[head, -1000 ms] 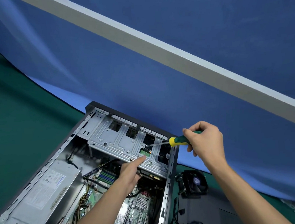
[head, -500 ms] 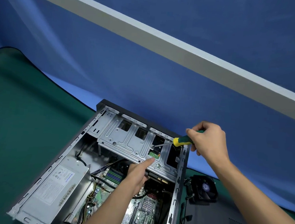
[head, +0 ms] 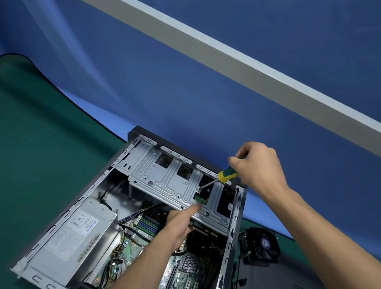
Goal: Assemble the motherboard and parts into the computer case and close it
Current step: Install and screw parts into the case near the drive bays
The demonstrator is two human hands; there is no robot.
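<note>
The open computer case (head: 235, 227) lies on its side on the green mat. Inside it are the green motherboard (head: 181, 278), a grey power supply (head: 73, 233) at the left and a silver drive cage (head: 170, 183) across the far end. My right hand (head: 258, 168) grips a green-and-yellow screwdriver (head: 225, 175), whose tip meets a screw on top of the cage. My left hand (head: 178, 225) reaches in over the motherboard, its forefinger pressed on the cage's near edge beside a small green board; the other fingers are curled under.
A black CPU cooler fan (head: 261, 243) with trailing cables sits on the mat right of the case. A dark side panel (head: 287, 288) lies beneath it. The green mat (head: 24, 154) stretches left; a blue backdrop and a grey beam (head: 237, 63) rise behind.
The view has shifted, so the case sits further right in frame. My right hand has tilted the screwdriver steeper onto the cage screw. My left forefinger stays on the cage edge.
</note>
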